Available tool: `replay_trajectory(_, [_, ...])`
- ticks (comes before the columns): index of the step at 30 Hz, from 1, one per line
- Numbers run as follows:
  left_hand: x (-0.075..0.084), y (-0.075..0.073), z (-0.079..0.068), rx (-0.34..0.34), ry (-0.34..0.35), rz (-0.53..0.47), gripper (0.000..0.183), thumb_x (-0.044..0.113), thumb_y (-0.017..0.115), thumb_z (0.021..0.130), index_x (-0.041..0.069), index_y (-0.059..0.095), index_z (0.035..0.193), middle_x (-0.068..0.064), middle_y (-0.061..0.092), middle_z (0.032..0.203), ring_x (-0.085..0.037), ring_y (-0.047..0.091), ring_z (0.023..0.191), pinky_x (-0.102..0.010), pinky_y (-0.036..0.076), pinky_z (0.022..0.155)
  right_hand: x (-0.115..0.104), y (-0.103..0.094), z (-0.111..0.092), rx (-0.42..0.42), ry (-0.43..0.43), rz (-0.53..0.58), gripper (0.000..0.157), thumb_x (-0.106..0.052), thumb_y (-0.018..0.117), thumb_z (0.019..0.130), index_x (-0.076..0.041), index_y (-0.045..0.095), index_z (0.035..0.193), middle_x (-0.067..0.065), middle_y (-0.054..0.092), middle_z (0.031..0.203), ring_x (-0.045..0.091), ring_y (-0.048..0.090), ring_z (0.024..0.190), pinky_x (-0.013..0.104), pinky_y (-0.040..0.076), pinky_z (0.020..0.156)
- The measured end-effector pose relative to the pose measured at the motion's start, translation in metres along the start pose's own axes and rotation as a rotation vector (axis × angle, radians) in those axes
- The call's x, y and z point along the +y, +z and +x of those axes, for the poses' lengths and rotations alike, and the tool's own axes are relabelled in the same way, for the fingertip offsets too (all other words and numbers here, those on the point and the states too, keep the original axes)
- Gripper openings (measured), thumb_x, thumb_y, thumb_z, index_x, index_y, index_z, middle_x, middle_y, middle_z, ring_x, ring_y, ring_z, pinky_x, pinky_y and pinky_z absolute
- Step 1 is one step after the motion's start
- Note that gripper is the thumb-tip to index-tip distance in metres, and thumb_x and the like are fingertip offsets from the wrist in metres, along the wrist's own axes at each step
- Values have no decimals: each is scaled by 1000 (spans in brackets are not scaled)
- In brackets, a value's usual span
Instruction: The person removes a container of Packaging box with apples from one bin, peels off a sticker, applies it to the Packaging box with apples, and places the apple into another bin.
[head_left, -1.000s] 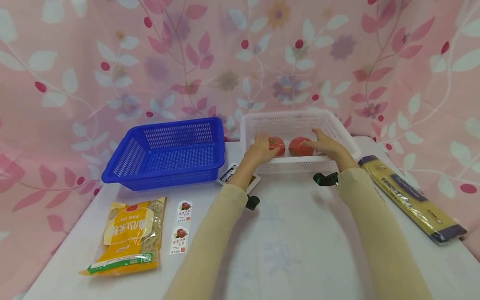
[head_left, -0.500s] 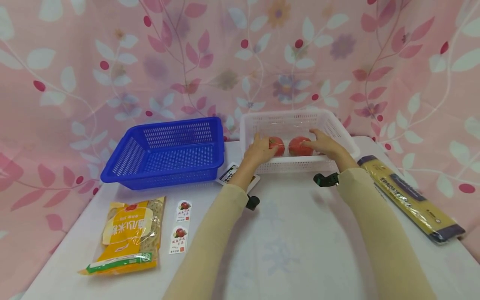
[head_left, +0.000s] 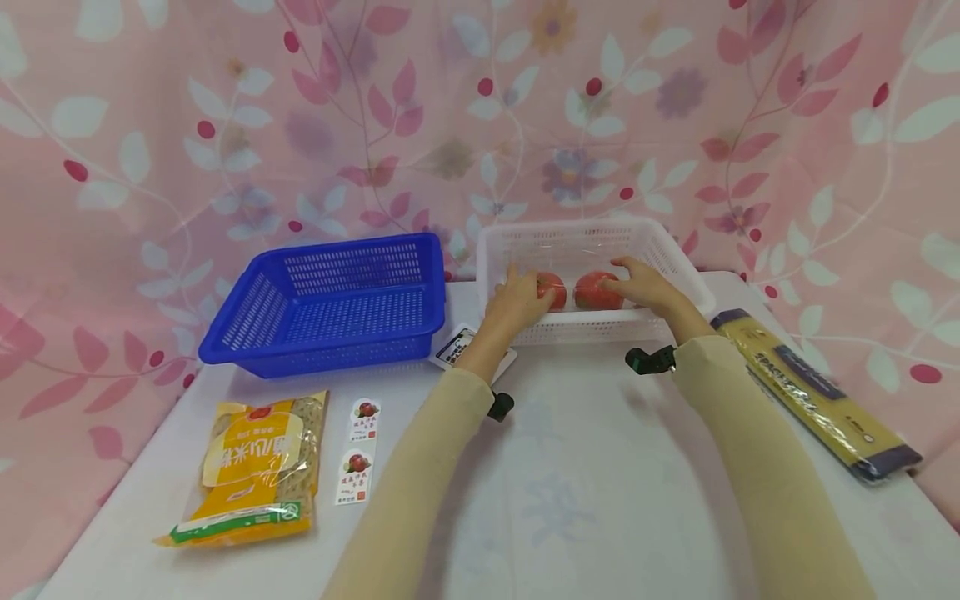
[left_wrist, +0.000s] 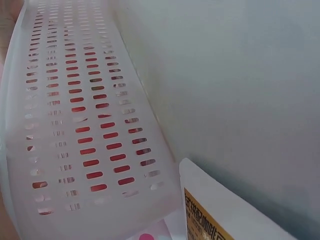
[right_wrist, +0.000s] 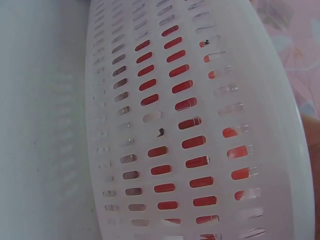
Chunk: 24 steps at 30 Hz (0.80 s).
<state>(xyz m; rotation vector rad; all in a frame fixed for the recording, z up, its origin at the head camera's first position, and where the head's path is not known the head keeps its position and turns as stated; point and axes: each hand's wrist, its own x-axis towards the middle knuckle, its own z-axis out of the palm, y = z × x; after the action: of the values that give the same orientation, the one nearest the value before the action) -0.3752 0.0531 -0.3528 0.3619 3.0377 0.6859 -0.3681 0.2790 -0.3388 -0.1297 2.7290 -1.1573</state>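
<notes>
Two round red fruits (head_left: 597, 291), which look like tomatoes, lie side by side under clear wrapping in a white slotted basket (head_left: 600, 332). My left hand (head_left: 517, 302) grips the pack's left end, thumb against the left fruit. At the other end my right hand (head_left: 649, 288) holds on, its thumb over the right fruit. Both hands reach over the near rim. In the left wrist view the basket wall (left_wrist: 90, 220) shows red and a barcode through its slots. The right wrist view also has red behind the wall (right_wrist: 272, 115). The basket hides most fingertips there.
A blue slotted basket (head_left: 258, 360) stands at left. A yellow noodle bag (head_left: 255, 467) and a sticker strip (head_left: 356, 471) lie before it. A white printed packet (head_left: 455, 344) sits between the baskets, partly under my left forearm. A spaghetti pack (head_left: 813, 392) lies at right.
The head view has shifted very slightly. Both hands, the fruit pack and the basket otherwise look the same.
</notes>
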Motion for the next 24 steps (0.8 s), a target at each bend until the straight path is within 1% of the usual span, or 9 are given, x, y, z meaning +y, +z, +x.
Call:
replay_trajectory(7, [1,3,-2,56,27,52,53,50,41,90,20,43,134,-9,20,146,-37,46,109,-49,45,82,-2,-2,-3,32,-30,-19,71,-38,52,91,-2,20,143,24,21,145,41,31,121,58,39,90])
replay_trajectory(13, [2,1,-4,131,73,82,50,48,39,91,19,48,130,-8,28,141,-36,49,102,-47,47,78,-4,-3,-4,76,-49,-10,69,-36,54,91,-1,24,142,24,25,143,40,34,118,58,39,90])
replay_trajectory(15, [2,1,-4,155,87,91,49,48,38,92,18,50,129,-8,31,140,-36,51,100,-46,47,78,-6,-4,-5,89,-44,1,68,-35,54,91,-1,25,141,25,27,141,40,36,116,58,38,92])
replay_trajectory(18, [2,1,-4,174,100,100,48,47,38,92,17,51,128,-8,33,139,-36,52,98,-45,47,79,-9,-4,-6,106,-34,15,67,-33,55,90,-1,26,141,25,29,140,40,36,115,58,35,94])
replay_trajectory(20, [3,0,-5,183,102,101,48,47,39,92,18,51,128,-9,33,139,-36,52,97,-45,47,79,-11,-4,-7,116,-36,14,67,-34,55,90,0,26,141,26,28,140,41,34,117,58,32,96])
replay_trajectory(23, [4,-4,-6,203,104,108,48,47,39,92,19,51,128,-10,32,139,-36,53,95,-46,47,79,-14,-5,-9,131,-39,20,68,-35,55,90,0,27,140,26,28,141,41,32,119,59,30,98])
replay_trajectory(24, [4,-7,-5,213,107,109,47,48,39,92,20,51,128,-11,33,139,-36,53,94,-46,47,78,-16,-6,-9,135,-41,24,69,-36,55,90,0,26,141,26,27,141,41,33,118,58,31,97])
